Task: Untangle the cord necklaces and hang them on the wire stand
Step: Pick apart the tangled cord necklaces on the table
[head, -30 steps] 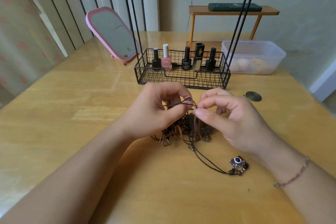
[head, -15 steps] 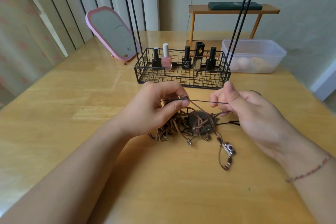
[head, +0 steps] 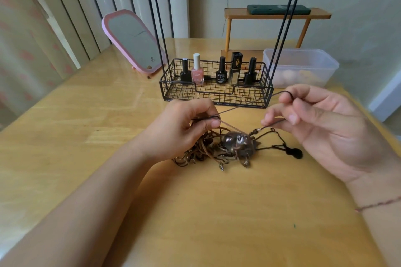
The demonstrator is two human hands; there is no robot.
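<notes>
A tangle of brown and black cord necklaces [head: 217, 149] with small metal clasps and a dark round pendant [head: 237, 142] lies on the wooden table [head: 86, 119]. My left hand [head: 184, 128] pinches a black cord [head: 245, 104] just above the tangle. My right hand [head: 321, 123] holds the same cord's other end, drawn taut up and to the right. A cord end with a metal cap [head: 258, 130] hangs under my right fingers. The wire stand [head: 217, 91] is a black mesh basket behind the tangle with thin black uprights [head: 284, 19] rising out of frame.
Several nail polish bottles [head: 198, 69] stand in the basket. A pink-framed mirror [head: 132, 41] leans at the back left. A clear plastic box [head: 301, 67] sits at the back right, with a small wooden shelf [head: 275, 15] behind it holding a dark case.
My right hand has moved up and to the right, drawing the black cord out longer and taut. The small pendant that lay at the front right is no longer there.
</notes>
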